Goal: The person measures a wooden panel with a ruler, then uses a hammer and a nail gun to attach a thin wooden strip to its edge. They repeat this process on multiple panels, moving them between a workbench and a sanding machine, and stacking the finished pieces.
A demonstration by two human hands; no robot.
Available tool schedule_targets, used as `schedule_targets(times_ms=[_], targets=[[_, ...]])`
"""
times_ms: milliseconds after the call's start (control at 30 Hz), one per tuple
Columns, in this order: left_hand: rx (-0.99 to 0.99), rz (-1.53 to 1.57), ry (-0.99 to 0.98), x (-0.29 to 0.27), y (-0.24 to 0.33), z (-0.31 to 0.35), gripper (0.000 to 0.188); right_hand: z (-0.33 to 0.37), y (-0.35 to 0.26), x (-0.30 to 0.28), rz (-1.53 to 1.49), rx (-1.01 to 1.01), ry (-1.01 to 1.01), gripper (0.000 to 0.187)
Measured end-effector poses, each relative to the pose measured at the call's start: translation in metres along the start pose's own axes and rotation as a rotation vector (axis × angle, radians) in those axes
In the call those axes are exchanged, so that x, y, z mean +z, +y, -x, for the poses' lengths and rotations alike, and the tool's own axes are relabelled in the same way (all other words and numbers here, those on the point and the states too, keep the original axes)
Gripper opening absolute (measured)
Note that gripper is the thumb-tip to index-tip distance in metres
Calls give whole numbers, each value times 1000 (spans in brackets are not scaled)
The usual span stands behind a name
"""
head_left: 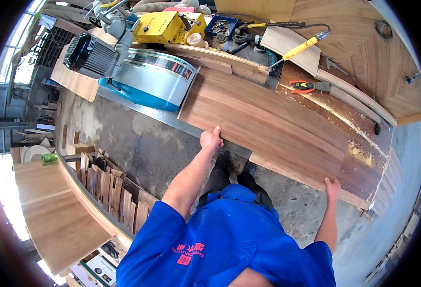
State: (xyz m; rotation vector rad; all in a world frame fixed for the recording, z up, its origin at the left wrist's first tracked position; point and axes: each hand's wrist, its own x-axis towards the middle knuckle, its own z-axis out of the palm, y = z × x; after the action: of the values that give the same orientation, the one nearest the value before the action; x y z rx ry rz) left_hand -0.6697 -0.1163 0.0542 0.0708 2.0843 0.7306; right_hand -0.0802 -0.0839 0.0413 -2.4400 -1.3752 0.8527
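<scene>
A wide brown wooden panel (263, 124) lies flat across the metal bed of a machine and a sawdust-strewn bench top. Its left end meets the grey and teal machine housing (148, 79). My left hand (212, 139) is closed on the panel's near edge, close to the housing, thumb on top and the other fingers largely hidden. Farther right, my right hand (332, 188) grips the near right corner of the same panel, its fingers partly out of sight at the edge.
Pliers with orange handles (308, 86) and a yellow tool (305, 45) lie beyond the panel. Sawdust (360, 155) covers part of the bench (373, 179). A motor (90, 55) tops the machine. Upright wood offcuts (117, 191) and a wooden tabletop (60, 225) stand to the left.
</scene>
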Motion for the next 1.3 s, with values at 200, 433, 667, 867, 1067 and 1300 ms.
schedule_targets(times_ms=[200,433,667,867,1067,1300], targets=[[24,-12,46,-27,-3,-29,51,0,-25,10,245,9,-50,47],[39,52,115,-51,2,-37,43,21,-52,33,355,-60,-1,41],[171,114,102,-80,1,-68,43,51,-89,37,435,-234,-77,73],[163,247,127,-94,-8,-105,49,63,-117,63,690,-762,-194,81],[102,190,243,-110,10,-105,44,63,-132,81,759,-838,-184,78],[150,205,286,-110,-2,-125,49,78,-154,104,758,-880,-178,78]])
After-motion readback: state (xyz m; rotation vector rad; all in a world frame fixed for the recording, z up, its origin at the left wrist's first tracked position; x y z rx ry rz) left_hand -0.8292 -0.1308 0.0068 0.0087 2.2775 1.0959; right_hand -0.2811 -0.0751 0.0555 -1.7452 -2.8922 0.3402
